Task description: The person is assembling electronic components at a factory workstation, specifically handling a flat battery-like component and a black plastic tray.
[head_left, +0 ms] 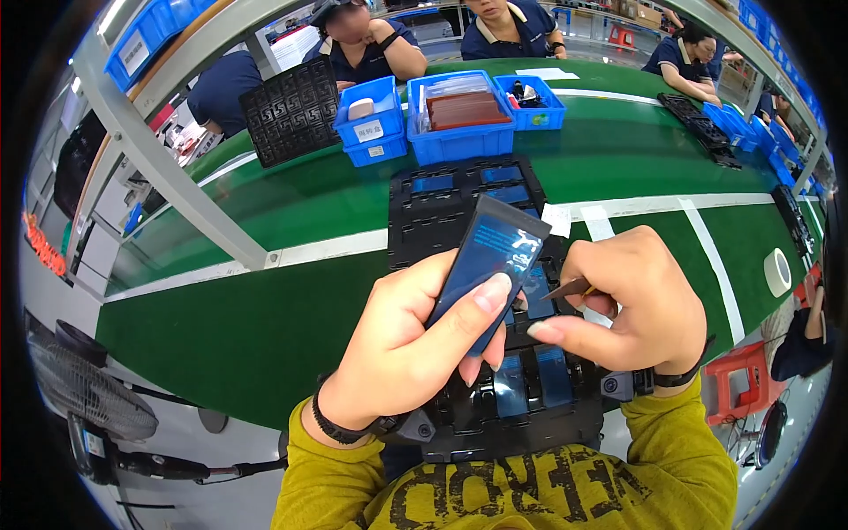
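My left hand (415,331) grips a flat, dark-blue rectangular panel (499,256) with a glossy surface and pale printing. The panel is tilted up, thumb across its face and fingers behind. Beside it, my right hand (632,296) is closed, thumb below, on a small brown pointed flat piece (568,289); its exact kind is unclear. The piece's tip points toward the panel, apart from it. Under both hands lies a black moulded tray (411,225). Blue film-covered panels (555,375) sit in several of its pockets; my hands hide part of the tray.
Beyond the tray stand blue bins, one holding brown sheets (464,110), and a smaller bin (530,102) with dark parts. An upright black tray (291,110) leans at left, near a grey metal post (177,168). A tape roll (777,272) is at right. Several people sit across the green table.
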Demonstrator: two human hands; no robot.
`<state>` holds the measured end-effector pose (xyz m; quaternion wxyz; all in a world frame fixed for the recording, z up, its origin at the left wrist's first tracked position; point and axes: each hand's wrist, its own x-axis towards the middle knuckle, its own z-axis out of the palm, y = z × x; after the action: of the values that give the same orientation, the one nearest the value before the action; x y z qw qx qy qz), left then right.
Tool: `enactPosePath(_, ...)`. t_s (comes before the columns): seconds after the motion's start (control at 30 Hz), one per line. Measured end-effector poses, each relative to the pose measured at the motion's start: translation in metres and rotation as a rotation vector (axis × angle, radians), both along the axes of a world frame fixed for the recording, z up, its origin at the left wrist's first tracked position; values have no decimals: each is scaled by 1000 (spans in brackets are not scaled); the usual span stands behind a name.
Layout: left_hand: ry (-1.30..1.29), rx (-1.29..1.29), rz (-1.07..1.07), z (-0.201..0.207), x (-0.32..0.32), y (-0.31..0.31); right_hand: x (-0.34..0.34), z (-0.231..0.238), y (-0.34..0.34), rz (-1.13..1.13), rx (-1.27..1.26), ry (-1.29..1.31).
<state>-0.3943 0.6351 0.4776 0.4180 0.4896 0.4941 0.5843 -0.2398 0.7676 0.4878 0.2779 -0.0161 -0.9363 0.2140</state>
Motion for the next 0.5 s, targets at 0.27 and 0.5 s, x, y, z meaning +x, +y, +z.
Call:
enactPosePath(0.27,-41,68,126,-1,-12,3,32,-14,39,-410,-195,-457)
enactPosePath(0.5,72,197,277,14,5,8,92,-99,79,-490,-378,-897)
